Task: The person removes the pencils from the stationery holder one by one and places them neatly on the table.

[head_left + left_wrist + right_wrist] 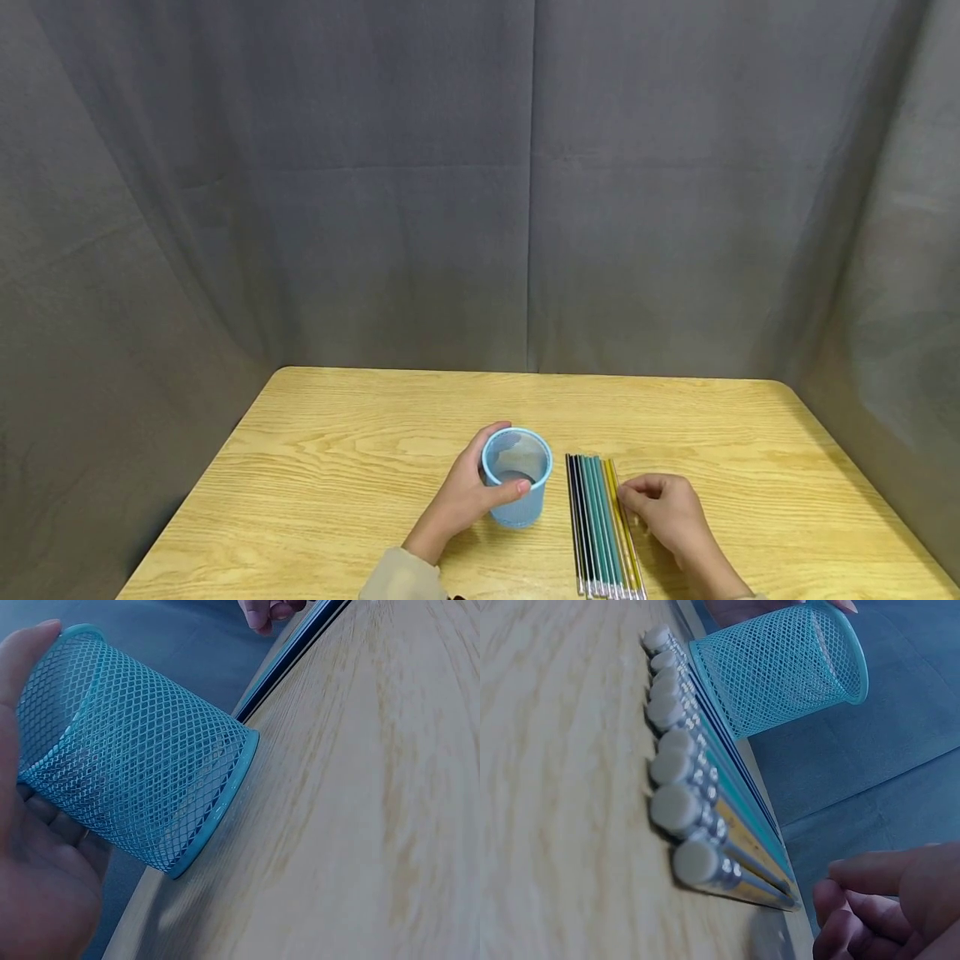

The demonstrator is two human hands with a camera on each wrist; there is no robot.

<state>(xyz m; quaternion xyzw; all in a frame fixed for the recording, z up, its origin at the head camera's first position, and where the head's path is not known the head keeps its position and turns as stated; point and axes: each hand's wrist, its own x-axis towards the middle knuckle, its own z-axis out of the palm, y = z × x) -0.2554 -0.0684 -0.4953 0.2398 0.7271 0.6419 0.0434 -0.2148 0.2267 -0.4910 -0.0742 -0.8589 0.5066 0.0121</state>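
My left hand (pixel 462 493) grips a light blue wire-mesh pencil cup (pixel 517 507), thumb across the near rim and fingers round the far left side. The cup is upright on the table, its mouth facing up. To its right lies a flat row of pencils (pixel 596 525): dark ones at the left, green in the middle, yellow at the right. Their white erasers (pixel 676 808) point toward me. Beside the rightmost yellow pencil (pixel 632 554) is my right hand (pixel 670 510), fingers loosely curled, fingertips close to its far part and holding nothing.
The wood-grain table (pixel 360 433) has rounded far corners. Grey curtains (pixel 405 208) hang behind it and along both sides.
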